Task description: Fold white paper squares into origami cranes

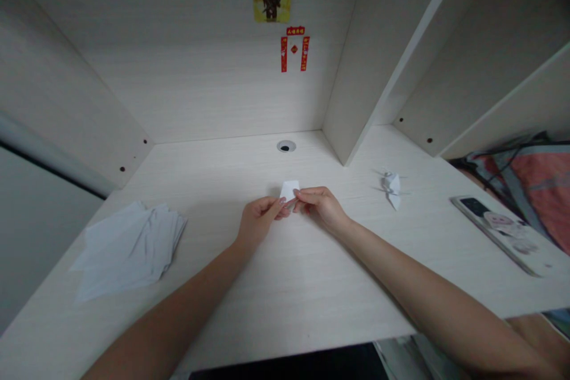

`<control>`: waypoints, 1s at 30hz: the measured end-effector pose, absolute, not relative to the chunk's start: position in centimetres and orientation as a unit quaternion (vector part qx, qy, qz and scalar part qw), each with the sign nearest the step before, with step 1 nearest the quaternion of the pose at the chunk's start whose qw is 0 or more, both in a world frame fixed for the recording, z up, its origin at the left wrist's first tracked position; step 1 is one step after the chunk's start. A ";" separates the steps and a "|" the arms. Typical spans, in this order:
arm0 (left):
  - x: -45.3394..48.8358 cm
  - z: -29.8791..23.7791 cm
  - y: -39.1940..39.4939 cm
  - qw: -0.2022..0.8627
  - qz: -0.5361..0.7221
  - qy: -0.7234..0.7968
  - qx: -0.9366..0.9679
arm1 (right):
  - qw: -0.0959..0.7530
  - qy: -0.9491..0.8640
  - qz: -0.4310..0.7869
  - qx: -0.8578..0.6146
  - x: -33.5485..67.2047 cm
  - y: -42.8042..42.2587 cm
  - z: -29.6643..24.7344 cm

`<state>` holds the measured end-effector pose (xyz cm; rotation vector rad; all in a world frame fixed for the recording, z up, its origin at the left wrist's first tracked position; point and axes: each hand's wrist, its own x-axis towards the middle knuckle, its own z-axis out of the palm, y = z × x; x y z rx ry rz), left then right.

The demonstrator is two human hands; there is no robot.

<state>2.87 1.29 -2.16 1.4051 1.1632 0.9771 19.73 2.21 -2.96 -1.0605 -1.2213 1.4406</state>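
Note:
A small folded piece of white paper [291, 188] is held between both hands above the middle of the desk. My left hand [262, 217] pinches its lower left side between thumb and fingers. On the lower right side, my right hand [321, 206] grips it with thumb and fingertips. The fingers cover the paper's lower part, so its folds there are hidden. Off to the right of my right hand lie white folded paper figures [392, 189], apart from it. A loose stack of white paper sheets [129, 249] rests left of my left hand.
A phone in a patterned case [503, 231] lies on the desk [285, 297] at the right. Behind it is a red and grey fabric bag [529, 178]. A round cable hole [286, 146] sits near the back panel, and an upright divider [378, 53] stands right of it.

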 end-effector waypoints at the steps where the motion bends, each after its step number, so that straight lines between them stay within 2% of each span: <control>1: 2.9 -2.1 1.3 0.509 0.406 0.484 0.585 | 0.468 -0.499 0.591 -0.428 19.7 2.3 -3.0; 7: 3.0 -2.1 1.0 0.504 0.409 0.482 0.589 | 0.517 -0.492 0.541 -0.446 18.9 1.9 -3.0; 18: 3.1 -2.2 0.9 0.502 0.343 0.477 0.634 | 0.522 -0.482 0.507 -0.489 19.1 1.8 -3.2; 30: 3.0 -2.6 0.8 0.499 0.343 0.453 0.654 | 0.548 -0.502 0.436 -0.507 19.0 1.5 -2.1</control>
